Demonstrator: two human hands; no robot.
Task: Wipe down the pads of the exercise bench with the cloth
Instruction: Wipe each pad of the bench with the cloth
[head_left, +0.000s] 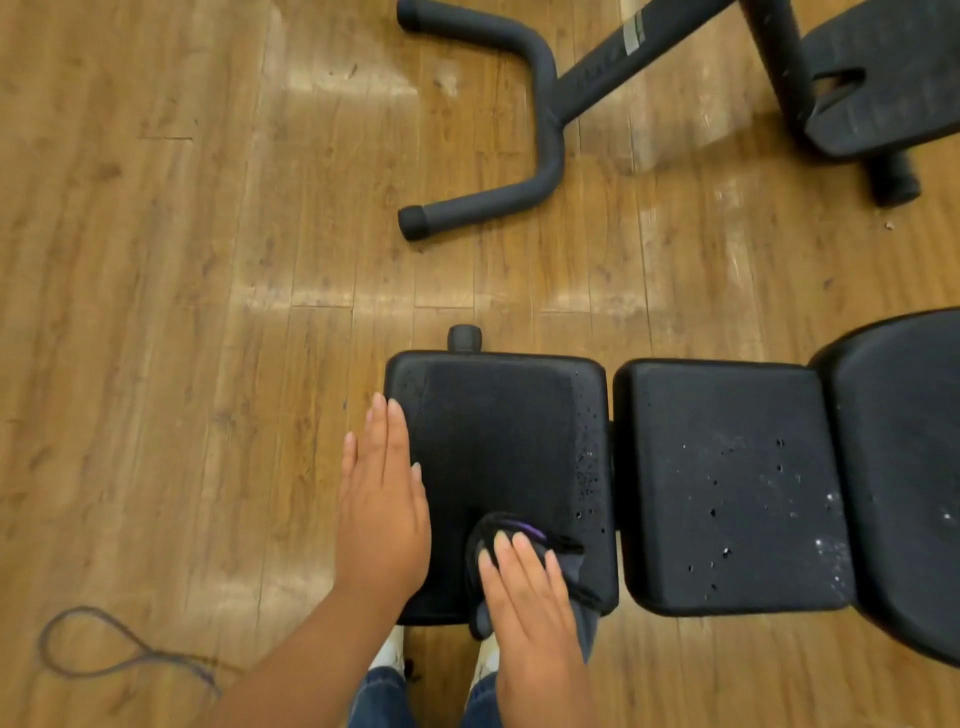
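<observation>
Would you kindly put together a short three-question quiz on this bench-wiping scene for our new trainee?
1. True or false: the right hand presses the cloth on the middle pad.
2. Which hand lies flat along the end pad's outer edge? A) left hand B) right hand
3. Fill in: white specks and droplets show most on the ____ pad.

Key: 1. False, it is on the end pad. 2. A. 3. middle.
</observation>
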